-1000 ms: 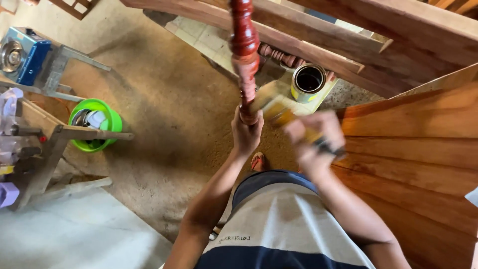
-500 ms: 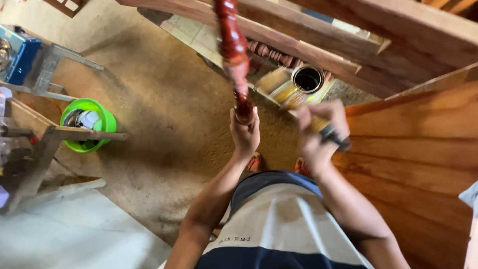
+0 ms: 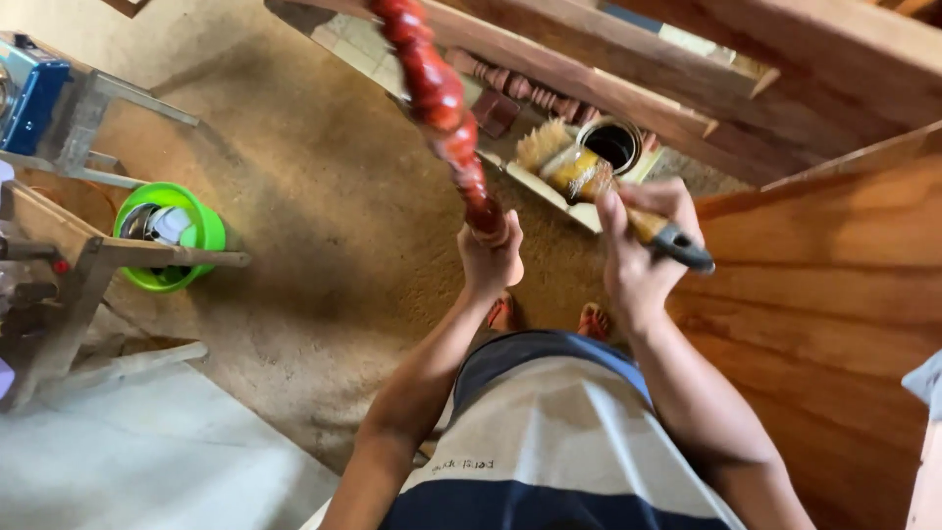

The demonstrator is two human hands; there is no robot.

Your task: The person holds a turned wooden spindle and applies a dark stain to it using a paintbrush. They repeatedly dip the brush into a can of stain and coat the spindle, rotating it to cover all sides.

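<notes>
My left hand [image 3: 490, 257] grips the lower end of a glossy red-brown turned wooden spindle [image 3: 433, 93], which slants up and to the left out of the top of the view. My right hand [image 3: 643, 250] holds a paintbrush [image 3: 587, 178] by its yellow and black handle; the pale bristles point up-left, apart from the spindle. Just behind the bristles an open tin can [image 3: 615, 145] with dark liquid stands on a pale board on the floor.
Varnished wooden boards [image 3: 824, 285] fill the right side and wooden beams [image 3: 608, 79] cross the top. More turned spindles [image 3: 520, 88] lie under the beams. A green bucket [image 3: 167, 236] sits at the left under a wooden frame [image 3: 98, 265]. A blue machine [image 3: 34, 88] stands far left.
The spindle has tilted further to the left. My right hand has pulled the brush off the spindle and moved it right, toward the can.
</notes>
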